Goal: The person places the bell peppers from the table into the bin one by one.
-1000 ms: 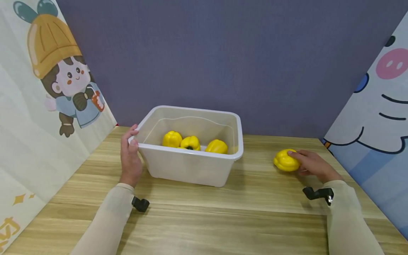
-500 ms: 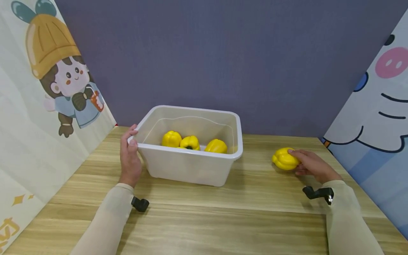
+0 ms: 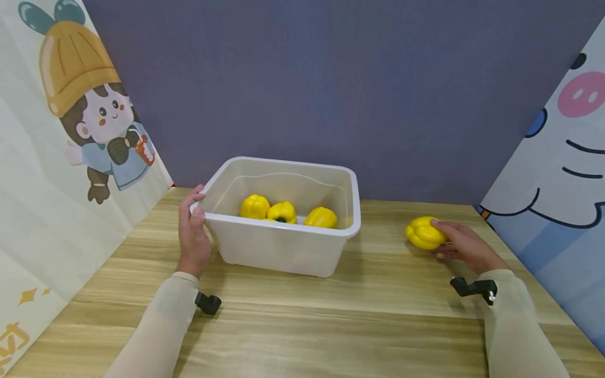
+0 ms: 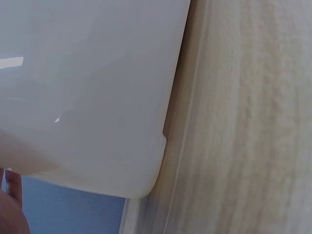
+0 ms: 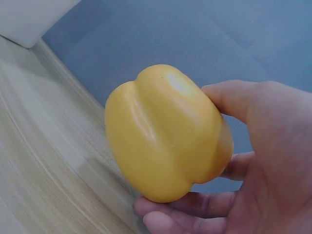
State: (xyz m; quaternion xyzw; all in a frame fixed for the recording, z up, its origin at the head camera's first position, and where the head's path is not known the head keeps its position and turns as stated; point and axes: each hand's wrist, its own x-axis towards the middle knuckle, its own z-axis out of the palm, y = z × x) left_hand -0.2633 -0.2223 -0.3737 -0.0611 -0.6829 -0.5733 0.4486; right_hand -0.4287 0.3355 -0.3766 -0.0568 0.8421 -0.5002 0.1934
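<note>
A yellow bell pepper (image 3: 425, 232) is held by my right hand (image 3: 465, 245), to the right of the bin. In the right wrist view the thumb lies on one side of the bell pepper (image 5: 165, 136) and fingers curl under the other. It seems to be just off the wooden table. My left hand (image 3: 194, 236) grips the left rim of a white plastic bin (image 3: 279, 249). Several more yellow bell peppers lie inside, among them one at the left (image 3: 255, 207) and one at the right (image 3: 321, 217). The front wall hides their lower parts.
The wooden table (image 3: 302, 336) runs back to a dark blue-grey panel (image 3: 321, 94). Cartoon-printed sheets stand at the left (image 3: 38, 173) and the right (image 3: 557, 199). A small black camera is strapped to each wrist.
The right hand's bell pepper has risen slightly and tipped a little, with fingers now showing beneath it. The left hand and the bin stay in place.
</note>
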